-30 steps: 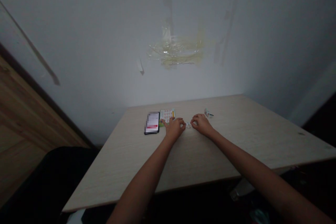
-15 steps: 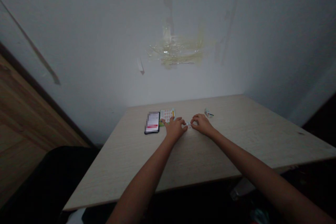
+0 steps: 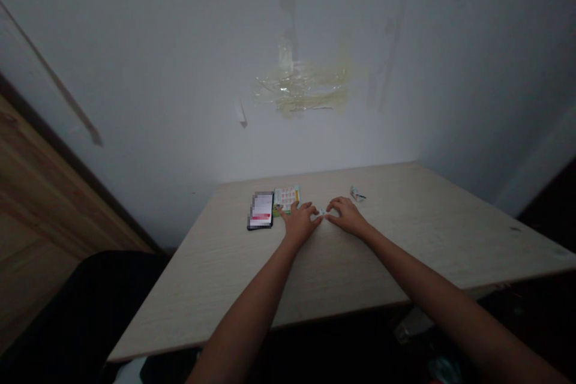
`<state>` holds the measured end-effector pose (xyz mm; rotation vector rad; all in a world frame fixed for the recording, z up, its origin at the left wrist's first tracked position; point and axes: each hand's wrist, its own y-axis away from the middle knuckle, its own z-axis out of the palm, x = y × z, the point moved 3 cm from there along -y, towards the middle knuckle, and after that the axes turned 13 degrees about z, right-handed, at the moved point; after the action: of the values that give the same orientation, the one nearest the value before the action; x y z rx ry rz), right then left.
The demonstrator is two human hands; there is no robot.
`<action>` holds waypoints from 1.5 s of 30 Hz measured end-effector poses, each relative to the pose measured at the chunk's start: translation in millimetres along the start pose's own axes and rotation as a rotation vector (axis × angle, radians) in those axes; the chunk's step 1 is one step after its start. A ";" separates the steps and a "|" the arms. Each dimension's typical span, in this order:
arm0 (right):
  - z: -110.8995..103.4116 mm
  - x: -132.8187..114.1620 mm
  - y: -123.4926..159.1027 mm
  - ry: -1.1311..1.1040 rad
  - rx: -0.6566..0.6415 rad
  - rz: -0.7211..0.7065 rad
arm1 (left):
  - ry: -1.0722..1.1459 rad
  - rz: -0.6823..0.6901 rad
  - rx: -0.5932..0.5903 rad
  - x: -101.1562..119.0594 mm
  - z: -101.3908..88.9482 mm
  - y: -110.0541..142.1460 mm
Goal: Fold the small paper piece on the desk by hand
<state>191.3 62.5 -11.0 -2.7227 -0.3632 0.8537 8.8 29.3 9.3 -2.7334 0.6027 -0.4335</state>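
Between my two hands, on the pale wooden table (image 3: 342, 270), lies a small white piece with coloured marks (image 3: 322, 212); its kind is too small to make out. The thumb and fingertips of my left hand (image 3: 300, 219) grip its left side. Fingertips and thumb of my right hand (image 3: 346, 215) close on the right side, partly hiding it. Just behind my left hand is a printed sheet (image 3: 287, 197) with a green lower edge and rows of red pictures, partly covered by my fingers. A crumpled small wrapper (image 3: 357, 194) rests beyond my right hand.
Left of the sheet, a phone (image 3: 261, 211) with a lit, blurred screen lies on the table. A wall (image 3: 193, 102) with strips of clear tape (image 3: 306, 89) rises at the table's far edge. A dark chair-like shape (image 3: 117, 288) stands at the left.
My right hand has shifted slightly, its thumb moving a little left along the small white piece. My left hand stays almost still.
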 end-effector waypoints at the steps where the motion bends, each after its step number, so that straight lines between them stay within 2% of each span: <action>1: -0.1 0.7 -0.5 -0.013 -0.001 -0.005 | 0.006 0.001 0.004 -0.5 -0.1 0.1; 7: -1.8 2.3 -2.7 -0.085 -0.013 -0.030 | 0.014 -0.011 0.024 -1.8 -2.9 0.0; 12: -4.3 -0.3 -1.2 -0.092 -0.012 -0.049 | 0.039 0.016 0.043 -0.9 -4.4 -0.9; 17: -3.4 2.4 -1.5 -0.064 0.004 -0.051 | 0.034 -0.014 0.058 -1.1 -5.1 -0.9; 27: -3.9 4.0 0.0 0.079 -0.025 -0.039 | -0.051 0.007 -0.016 1.0 -7.8 -2.8; 45: -4.3 -5.6 1.8 0.201 -0.086 0.037 | -0.036 -0.037 -0.092 -3.5 -8.6 -7.4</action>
<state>189.6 58.3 -5.3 -2.8700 -0.3152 0.5782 5.4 35.4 19.0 -2.8372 0.5764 -0.3728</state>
